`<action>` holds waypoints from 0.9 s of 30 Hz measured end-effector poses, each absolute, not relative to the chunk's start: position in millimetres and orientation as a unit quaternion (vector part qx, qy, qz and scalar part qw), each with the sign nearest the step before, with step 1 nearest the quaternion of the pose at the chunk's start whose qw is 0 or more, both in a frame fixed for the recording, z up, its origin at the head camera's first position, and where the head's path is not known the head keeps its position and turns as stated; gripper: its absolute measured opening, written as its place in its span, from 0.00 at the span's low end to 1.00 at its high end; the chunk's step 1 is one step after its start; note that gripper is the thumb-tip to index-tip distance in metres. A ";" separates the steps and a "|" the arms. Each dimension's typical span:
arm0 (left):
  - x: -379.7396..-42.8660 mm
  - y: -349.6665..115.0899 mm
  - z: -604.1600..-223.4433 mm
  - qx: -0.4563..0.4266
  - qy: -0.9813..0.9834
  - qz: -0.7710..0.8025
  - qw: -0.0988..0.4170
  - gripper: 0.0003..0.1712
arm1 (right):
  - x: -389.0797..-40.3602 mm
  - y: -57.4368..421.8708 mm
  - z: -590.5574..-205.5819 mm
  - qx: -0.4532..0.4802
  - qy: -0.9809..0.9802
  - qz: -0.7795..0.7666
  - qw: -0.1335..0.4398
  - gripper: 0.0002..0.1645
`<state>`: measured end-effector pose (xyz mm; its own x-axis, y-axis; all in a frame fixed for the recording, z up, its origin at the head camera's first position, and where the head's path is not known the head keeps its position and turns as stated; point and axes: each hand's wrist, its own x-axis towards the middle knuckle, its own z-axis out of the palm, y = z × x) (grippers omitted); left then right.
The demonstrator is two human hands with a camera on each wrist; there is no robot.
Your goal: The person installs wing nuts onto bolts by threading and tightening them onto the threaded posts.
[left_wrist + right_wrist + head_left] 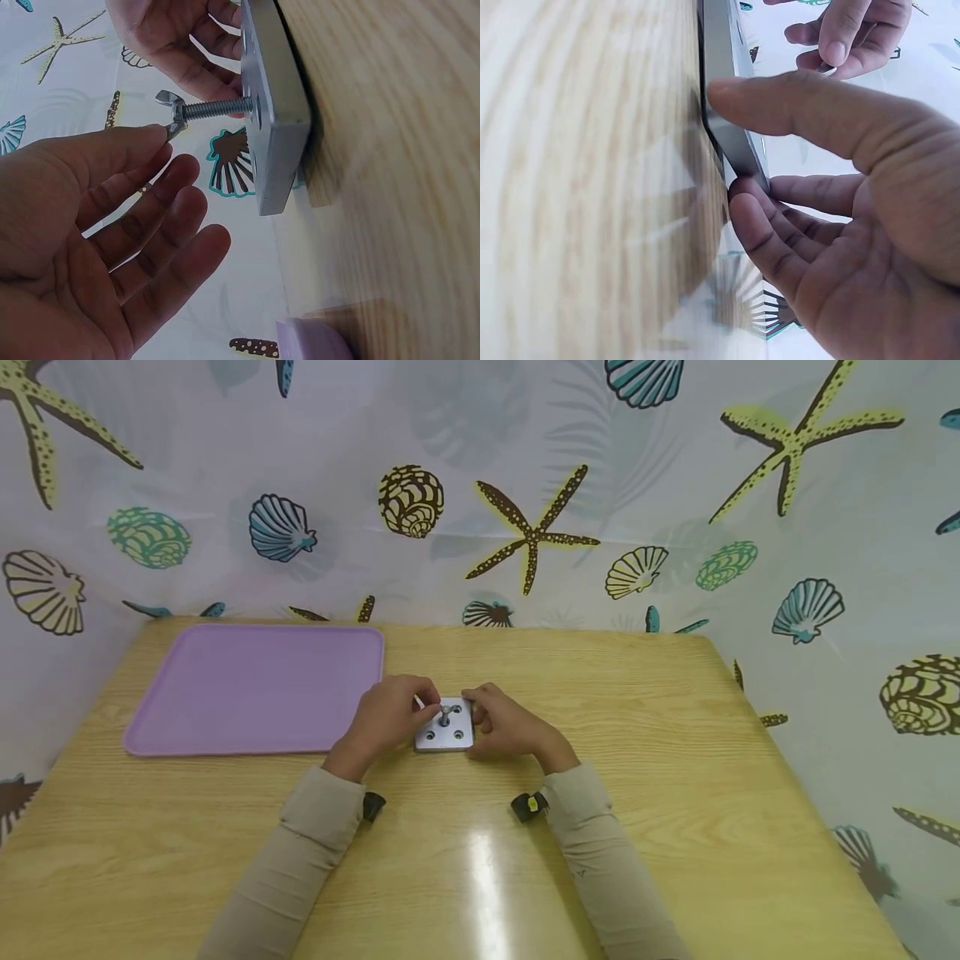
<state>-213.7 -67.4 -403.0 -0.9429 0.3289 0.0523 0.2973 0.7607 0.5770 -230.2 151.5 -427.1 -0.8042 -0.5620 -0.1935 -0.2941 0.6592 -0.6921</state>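
A square silver metal plate (444, 744) with several holes lies flat on the table. From one of its holes a threaded wing bolt (214, 110) stands upright, its lower end inside the hole. My left hand (386, 714) pinches one wing of the bolt between thumb and index finger; the other fingers are spread loosely, as the left wrist view shows. At the plate's right side, my right hand (510, 723) holds the edge, thumb against the near corner and fingers (750, 223) curled at the far part. The left index fingertip is partly hidden behind the thumb.
A purple tray (262, 693) lies to the left, its right edge close to my left hand. The wooden table (660, 760) ends at a cloth backdrop (337, 443) printed with shells and starfish, at the back and both sides.
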 end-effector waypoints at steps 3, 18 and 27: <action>-214.3 -66.4 -403.6 0.171 0.939 0.299 0.025 0.06 | -230.4 152.6 -427.6 -0.241 0.891 -0.331 0.198 0.54; -214.4 -62.9 -404.1 0.173 0.936 0.307 0.012 0.05 | -230.0 153.3 -426.1 -0.235 0.895 -0.328 0.191 0.53; -211.6 -61.2 -401.6 0.165 0.931 0.323 0.027 0.06 | -230.6 153.3 -427.2 -0.237 0.893 -0.331 0.192 0.52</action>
